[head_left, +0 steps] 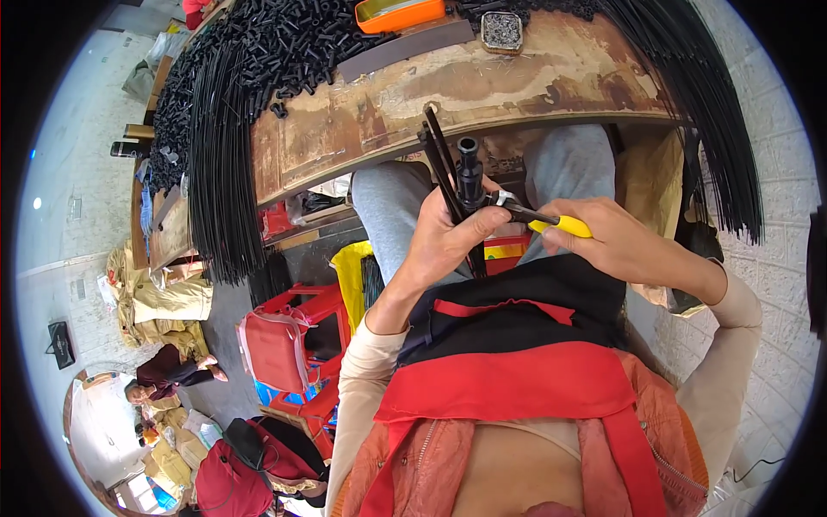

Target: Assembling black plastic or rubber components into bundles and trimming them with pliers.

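My left hand (448,233) is closed around a black tubular plastic fitting (469,177) and several black rods (438,155) beside it, held over my lap in front of the bench edge. The fitting stands with its hollow end up and looks like an umbrella runner. In my right hand (594,234) is a pair of pliers (564,226) with yellow handles. Their dark jaws reach the side of the fitting beside my left thumb, where a small pale or shiny bit shows. What exactly the jaws grip is too small to tell.
On the wooden bench (362,129) lie a heap of black tubular fittings (284,43), an orange tray (401,14), a flat dark strip (405,49) and a clear box of small metal pieces (502,33). Thin black rods (226,172) overhang both sides. Red stools (280,345) stand left; another person (168,375) sits farther off.
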Motion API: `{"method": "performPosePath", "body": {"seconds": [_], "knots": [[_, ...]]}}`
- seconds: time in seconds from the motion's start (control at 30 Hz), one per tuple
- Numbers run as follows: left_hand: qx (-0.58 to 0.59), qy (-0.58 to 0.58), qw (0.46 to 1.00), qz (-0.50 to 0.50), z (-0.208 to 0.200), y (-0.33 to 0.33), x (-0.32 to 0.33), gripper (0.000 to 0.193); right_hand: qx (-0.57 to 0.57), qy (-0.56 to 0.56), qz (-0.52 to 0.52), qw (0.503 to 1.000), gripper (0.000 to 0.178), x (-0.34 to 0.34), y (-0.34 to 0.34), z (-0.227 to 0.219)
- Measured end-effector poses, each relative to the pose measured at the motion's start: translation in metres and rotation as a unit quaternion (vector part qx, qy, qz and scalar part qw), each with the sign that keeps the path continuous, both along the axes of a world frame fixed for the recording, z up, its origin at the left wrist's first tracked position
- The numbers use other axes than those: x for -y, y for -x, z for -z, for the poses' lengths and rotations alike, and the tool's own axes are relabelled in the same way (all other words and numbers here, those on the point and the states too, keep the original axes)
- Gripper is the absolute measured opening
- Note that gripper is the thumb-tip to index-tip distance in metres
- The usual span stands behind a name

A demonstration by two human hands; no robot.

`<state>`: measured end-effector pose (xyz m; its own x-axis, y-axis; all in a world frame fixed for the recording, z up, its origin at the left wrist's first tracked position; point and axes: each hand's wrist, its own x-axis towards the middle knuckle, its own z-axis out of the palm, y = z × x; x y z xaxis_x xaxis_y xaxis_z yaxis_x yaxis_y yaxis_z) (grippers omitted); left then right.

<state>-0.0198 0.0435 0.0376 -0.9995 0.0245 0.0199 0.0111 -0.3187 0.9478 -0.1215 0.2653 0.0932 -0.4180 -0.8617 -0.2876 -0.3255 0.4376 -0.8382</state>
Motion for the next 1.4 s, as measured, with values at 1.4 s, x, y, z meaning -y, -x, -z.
{"method": "performPosePath", "body": {"seconds": [1.4], "knots": [[0.01,-0.081,0.995,-0.064,0.009,0.024,0.014,0.038,-0.482,0.013,0.057,0.874,0.018,0.117,0.235,0.054]]}}
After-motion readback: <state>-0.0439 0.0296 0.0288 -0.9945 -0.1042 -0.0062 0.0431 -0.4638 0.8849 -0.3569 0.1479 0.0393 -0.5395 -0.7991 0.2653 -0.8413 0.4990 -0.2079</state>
